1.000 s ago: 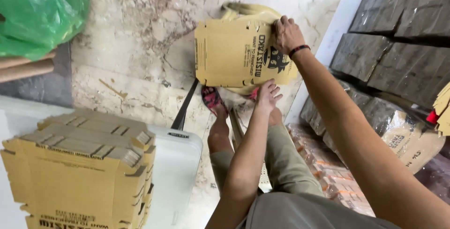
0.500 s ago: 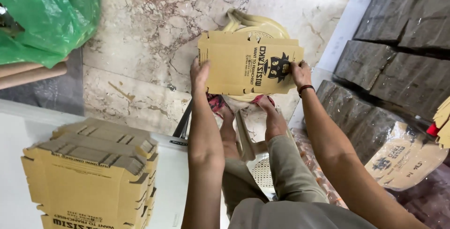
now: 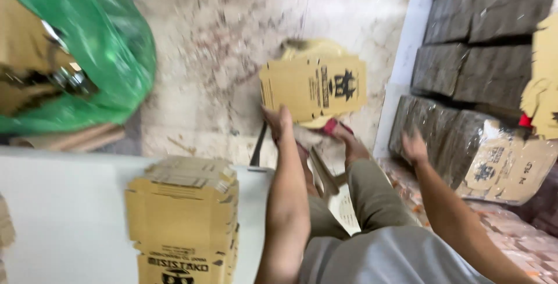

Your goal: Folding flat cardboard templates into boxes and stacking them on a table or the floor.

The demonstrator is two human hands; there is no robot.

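– One hand or two on the flat carton (image 3: 314, 89) at that point?
– One. Half a second earlier both hands had gripped it, left at the left edge and right at the right edge. By this moment the right hand (image 3: 414, 146) had come off and dropped away towards 4 o'clock, close to the wrapped bundles (image 3: 465, 144).
– So the left hand (image 3: 279, 122) carried it alone?
– Yes, it was closed on the lower left corner, so the whole sheet hung from that single grip. The right hand was blurred, but its fingers looked loosely spread and held nothing.
– Where was the carton itself?
– Held up in the air over the marbled floor (image 3: 221, 46), at about 12 o'clock from the person's knees, in front of a yellowish thing (image 3: 314, 49) that I couldn't identify.
– And how did it lie?
– Its long axis ran roughly from 9 o'clock to 3 o'clock, with the right end tipped a little up towards 2. The printed face was turned to the camera.
– Anything else nearby?
– A stack of flat cartons (image 3: 186, 214) sat on the white surface (image 3: 64, 220) at 8 o'clock, well apart from the held one, and a green bag (image 3: 99, 57) sat at 10 o'clock
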